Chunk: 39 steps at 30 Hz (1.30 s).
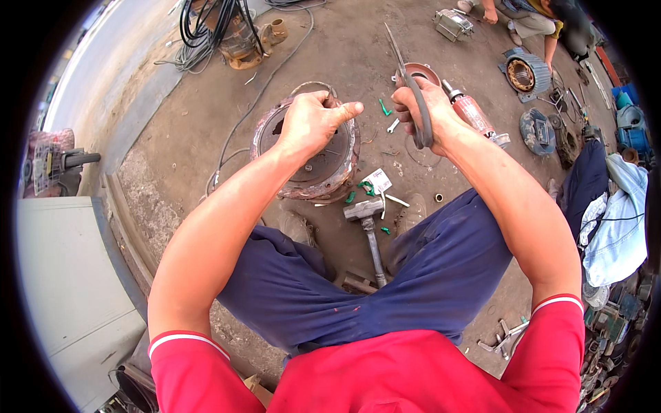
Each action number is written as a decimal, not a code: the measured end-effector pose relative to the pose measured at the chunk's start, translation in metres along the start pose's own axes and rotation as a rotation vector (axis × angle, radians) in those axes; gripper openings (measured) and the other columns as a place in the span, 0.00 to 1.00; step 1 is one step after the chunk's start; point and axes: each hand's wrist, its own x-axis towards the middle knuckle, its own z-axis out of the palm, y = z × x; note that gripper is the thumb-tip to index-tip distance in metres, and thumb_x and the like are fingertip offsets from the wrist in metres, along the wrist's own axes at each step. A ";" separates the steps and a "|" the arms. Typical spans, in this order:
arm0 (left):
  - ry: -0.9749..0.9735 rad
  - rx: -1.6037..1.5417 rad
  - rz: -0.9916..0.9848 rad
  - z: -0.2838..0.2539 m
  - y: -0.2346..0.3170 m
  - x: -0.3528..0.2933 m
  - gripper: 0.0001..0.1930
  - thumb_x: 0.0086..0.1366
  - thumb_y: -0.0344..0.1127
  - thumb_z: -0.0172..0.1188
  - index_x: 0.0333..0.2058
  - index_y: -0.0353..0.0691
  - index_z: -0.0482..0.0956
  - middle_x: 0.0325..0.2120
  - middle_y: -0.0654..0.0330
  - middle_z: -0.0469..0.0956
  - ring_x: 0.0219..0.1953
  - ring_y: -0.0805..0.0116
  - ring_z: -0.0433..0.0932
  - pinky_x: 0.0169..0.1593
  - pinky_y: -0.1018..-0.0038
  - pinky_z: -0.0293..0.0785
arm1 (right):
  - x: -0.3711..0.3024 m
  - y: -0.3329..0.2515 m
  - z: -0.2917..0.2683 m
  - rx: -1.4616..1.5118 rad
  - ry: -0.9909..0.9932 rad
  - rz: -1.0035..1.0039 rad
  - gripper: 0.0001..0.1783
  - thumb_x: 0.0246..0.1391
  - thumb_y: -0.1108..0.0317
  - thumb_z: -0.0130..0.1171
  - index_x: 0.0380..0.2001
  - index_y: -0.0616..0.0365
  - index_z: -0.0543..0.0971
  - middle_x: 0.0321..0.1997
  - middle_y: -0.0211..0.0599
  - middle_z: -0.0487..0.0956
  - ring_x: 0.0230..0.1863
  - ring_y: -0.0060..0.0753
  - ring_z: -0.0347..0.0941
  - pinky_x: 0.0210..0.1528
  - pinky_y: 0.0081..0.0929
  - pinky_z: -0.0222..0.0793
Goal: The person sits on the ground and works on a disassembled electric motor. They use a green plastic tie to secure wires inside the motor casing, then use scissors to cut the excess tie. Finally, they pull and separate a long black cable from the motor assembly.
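Note:
My right hand (428,110) is closed round a pair of scissors (421,96) with dark curved handles; the pointed blade sticks up and away to the left. My left hand (310,124) has its fingers curled and its thumb out to the right; what it holds, if anything, is hidden. Below that hand lies a round, rusty motor housing (337,155), partly covered by my wrist. Between my feet a sledgehammer (372,241) stretches toward me. Near its head are a white paper packet (376,181) and small green pieces (365,187).
A red cylindrical power tool (472,113) lies beyond my right forearm, near a reddish round metal part (418,71). Farther right rests a motor stator (521,73) beside a crouching person (533,20). Black cables (213,27) hang over a rusty pump at far left; a pale cabinet (76,275) stands left.

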 end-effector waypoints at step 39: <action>-0.076 -0.175 0.014 -0.007 0.005 -0.006 0.26 0.62 0.56 0.68 0.37 0.32 0.82 0.27 0.61 0.80 0.29 0.74 0.76 0.33 0.72 0.71 | -0.025 0.009 0.004 -0.587 -0.293 -0.188 0.29 0.45 0.68 0.62 0.55 0.60 0.77 0.27 0.38 0.80 0.29 0.27 0.76 0.33 0.31 0.70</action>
